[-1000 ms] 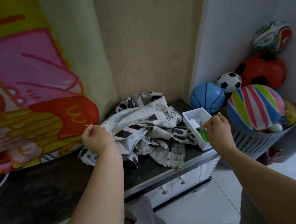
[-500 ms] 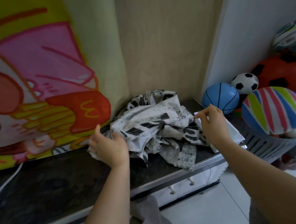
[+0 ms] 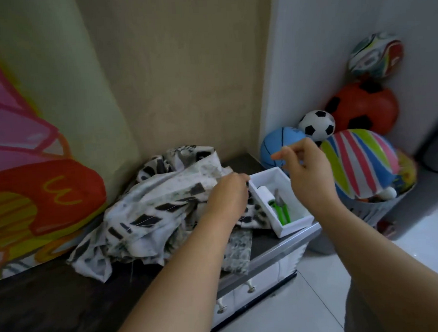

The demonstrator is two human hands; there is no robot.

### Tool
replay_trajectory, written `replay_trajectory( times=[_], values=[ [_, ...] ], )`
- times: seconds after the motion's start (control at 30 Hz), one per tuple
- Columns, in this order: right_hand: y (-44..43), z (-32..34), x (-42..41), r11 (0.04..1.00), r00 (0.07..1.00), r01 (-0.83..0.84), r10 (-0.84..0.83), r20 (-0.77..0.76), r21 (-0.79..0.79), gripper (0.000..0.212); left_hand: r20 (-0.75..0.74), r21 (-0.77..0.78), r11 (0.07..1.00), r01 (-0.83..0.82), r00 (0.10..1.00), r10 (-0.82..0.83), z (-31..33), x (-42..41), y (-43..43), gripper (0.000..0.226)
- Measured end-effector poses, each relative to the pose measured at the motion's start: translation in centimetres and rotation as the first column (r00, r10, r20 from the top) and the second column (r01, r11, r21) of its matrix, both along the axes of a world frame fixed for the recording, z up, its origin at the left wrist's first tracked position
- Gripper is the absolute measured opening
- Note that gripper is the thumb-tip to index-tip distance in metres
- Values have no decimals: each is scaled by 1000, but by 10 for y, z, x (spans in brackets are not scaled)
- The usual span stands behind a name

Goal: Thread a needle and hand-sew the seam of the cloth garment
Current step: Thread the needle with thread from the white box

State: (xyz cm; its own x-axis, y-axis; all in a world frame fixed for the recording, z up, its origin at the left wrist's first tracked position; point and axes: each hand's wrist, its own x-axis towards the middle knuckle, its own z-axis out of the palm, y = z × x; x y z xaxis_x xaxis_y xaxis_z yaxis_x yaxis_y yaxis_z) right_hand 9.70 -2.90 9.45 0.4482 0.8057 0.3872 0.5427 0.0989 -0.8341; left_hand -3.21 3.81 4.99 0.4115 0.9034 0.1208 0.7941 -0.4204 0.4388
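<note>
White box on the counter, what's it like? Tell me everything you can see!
The white box is small, rectangular and open-topped, and looks like plastic. It sits flat and slanted at the right end of the dark counter, near the front edge. Inside lie a white roll and a green-handled tool. The crumpled black-and-white cloth lies against its left side. The left hand reaches its far left corner; whether they touch is unclear. The right hand hovers above it.

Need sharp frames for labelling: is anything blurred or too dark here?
Head view: right hand smeared by motion at its fingertips, left hand a little soft; light dim and flat, counter nearly black; cloth and box legible.
</note>
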Motion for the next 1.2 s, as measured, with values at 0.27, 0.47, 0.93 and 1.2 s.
replay_trajectory(
  times=[0.27,0.47,0.93,1.2],
  values=[
    [8,-8,29,1000,999,-3,3,-41,-6,18,-273,-101,993,-58,962,29,-29,32,17,32],
    [12,-9,30,998,992,-67,67,-105,10,18,317,-141,985,-104,937,145,-7,14,3,31],
    [65,40,-29,922,922,-387,387,12,-6,17,497,-143,907,-397,763,413,8,-65,-24,34],
    [114,2,-24,839,855,-283,440,274,-464,27,333,-76,864,-498,804,493,-5,-91,-27,12]
  ],
)
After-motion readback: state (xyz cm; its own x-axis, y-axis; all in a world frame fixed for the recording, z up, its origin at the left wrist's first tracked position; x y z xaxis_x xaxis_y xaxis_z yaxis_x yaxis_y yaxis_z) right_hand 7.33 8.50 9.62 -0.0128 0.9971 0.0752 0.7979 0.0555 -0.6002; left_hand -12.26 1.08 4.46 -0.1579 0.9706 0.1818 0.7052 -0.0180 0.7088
